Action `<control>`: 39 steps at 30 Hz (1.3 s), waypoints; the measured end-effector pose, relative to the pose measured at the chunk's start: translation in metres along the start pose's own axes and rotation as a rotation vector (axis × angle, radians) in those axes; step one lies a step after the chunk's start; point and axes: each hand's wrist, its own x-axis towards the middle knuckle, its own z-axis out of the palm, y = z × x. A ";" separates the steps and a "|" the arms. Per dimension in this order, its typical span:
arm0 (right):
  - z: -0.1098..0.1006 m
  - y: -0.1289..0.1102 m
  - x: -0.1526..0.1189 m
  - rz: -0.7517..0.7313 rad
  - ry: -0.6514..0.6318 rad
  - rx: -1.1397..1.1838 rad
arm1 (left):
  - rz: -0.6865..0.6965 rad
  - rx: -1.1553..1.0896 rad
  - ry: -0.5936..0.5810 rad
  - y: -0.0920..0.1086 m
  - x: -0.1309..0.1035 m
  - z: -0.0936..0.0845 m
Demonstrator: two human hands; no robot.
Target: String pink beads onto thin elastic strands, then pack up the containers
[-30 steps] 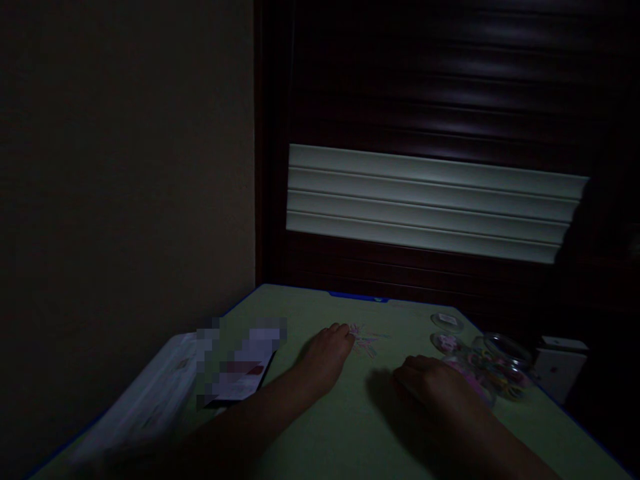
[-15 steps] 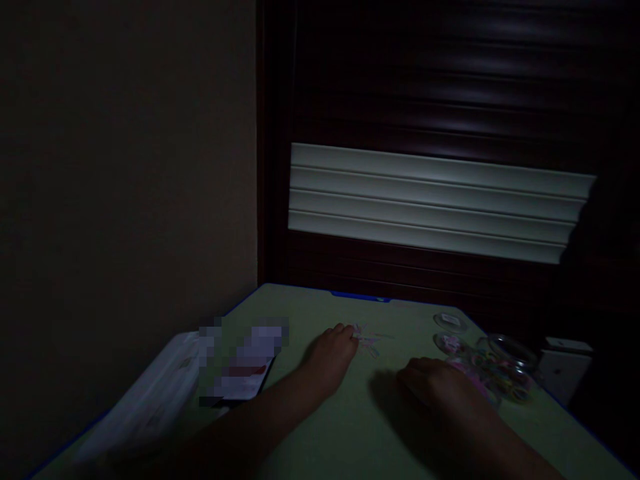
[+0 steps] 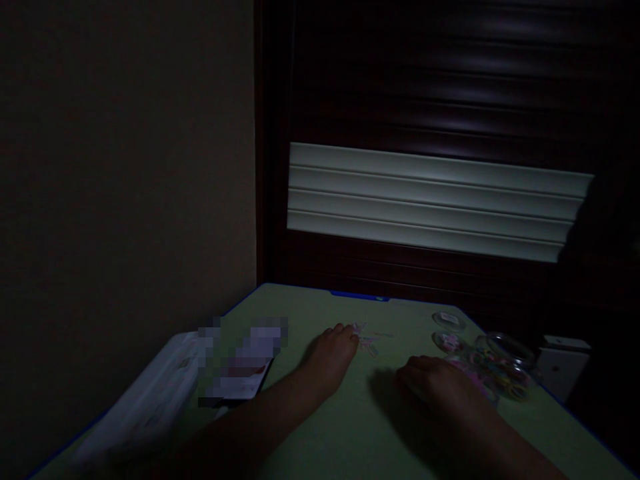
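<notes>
My left hand (image 3: pixel 334 355) rests on the green table with its fingers curled together. Its fingertips meet a small cluster of thin, pale pink and whitish strips (image 3: pixel 369 345); the kind is too dark to tell. To the right, my right hand (image 3: pixel 440 385) is held low over the table, fingers bent and closed downward. Whatever those fingers hold, if anything, is hidden. Just beyond the right hand are a pink-filled clear container (image 3: pixel 473 375), partly covered by it, and a clear jar (image 3: pixel 507 367) with colourful small bands or rings.
Two round clear lids or dishes (image 3: pixel 449 321) lie at the table's back right. A white box-like device (image 3: pixel 564 367) stands beyond the right edge. On the left are a white plastic package (image 3: pixel 145 400) and a partly blurred phone-like object (image 3: pixel 245 380). A wall borders the left side.
Both hands stay almost in place. The pale strips by my left fingertips look slightly rearranged, and the view has shifted a little.
</notes>
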 end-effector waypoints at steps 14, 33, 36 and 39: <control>-0.002 0.001 -0.001 0.008 0.004 -0.012 | 0.028 0.024 -0.011 0.000 -0.001 0.000; -0.010 0.003 0.001 0.055 0.075 -0.001 | 0.056 0.016 0.203 0.008 -0.001 0.004; -0.011 0.003 0.002 0.082 0.085 0.002 | 0.156 0.056 0.222 0.011 -0.002 0.001; -0.010 0.004 0.002 0.094 0.111 0.034 | 0.249 0.060 0.225 0.018 -0.005 -0.007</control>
